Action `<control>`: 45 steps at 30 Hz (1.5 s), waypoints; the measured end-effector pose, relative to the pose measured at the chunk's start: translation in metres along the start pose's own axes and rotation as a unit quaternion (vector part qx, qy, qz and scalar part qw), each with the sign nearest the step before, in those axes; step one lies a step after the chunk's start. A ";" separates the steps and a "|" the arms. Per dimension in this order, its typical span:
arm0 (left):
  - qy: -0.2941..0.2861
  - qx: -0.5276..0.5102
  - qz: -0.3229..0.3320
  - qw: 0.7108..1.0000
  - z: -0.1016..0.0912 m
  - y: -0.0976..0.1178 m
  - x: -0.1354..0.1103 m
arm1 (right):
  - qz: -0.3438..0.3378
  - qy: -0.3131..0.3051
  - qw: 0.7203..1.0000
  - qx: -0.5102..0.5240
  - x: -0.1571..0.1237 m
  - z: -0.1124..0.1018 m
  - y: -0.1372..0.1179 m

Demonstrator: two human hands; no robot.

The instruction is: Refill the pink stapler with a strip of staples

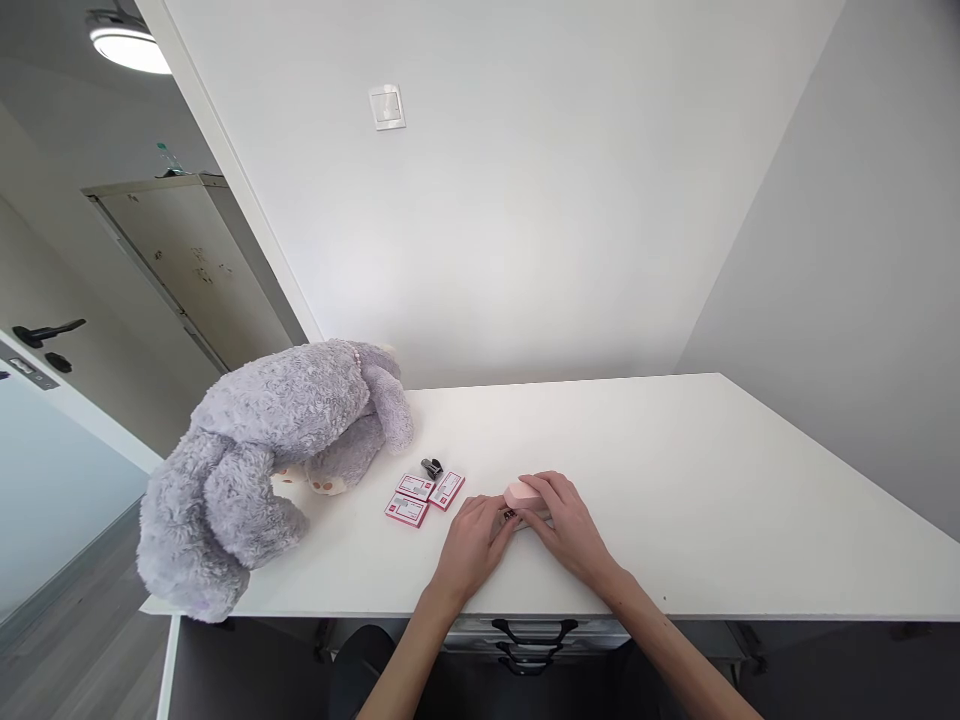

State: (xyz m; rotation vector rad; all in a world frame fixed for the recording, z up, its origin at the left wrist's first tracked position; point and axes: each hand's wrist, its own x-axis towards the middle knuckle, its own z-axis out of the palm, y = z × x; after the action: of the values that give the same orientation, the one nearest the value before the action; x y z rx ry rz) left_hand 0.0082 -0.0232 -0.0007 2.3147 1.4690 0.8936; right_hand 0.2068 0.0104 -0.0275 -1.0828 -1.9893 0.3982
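Head view: back from the front edge of the worktop (750, 520), a pink object (517, 494), roughly parallel to it, is gripped by the right hand (566, 525), its left end flanked by the left hand (471, 542) (fingers bunched; pinch indiscernible).

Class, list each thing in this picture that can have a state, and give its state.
Lamp: lit
Door: open
Switch: position unclear
Plush toy: lying on the table
Boxes: three, lying flat, apparently shut
Black item: lying behind the boxes
Pink item: gripped, workings hidden by fingers
Right hand: closed on pink item
Left hand: at pink item's left end, grip unclear
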 end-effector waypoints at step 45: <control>0.048 -0.024 -0.012 0.998 0.005 -0.007 0.002 | -0.020 -0.058 0.993 0.100 -0.001 -0.008 -0.001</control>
State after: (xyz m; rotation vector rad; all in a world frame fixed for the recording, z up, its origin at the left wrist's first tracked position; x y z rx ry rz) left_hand 0.0069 -0.0182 -0.0078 2.2432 1.4918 1.0358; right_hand 0.2122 0.0079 -0.0226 -0.9105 -2.0184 0.6375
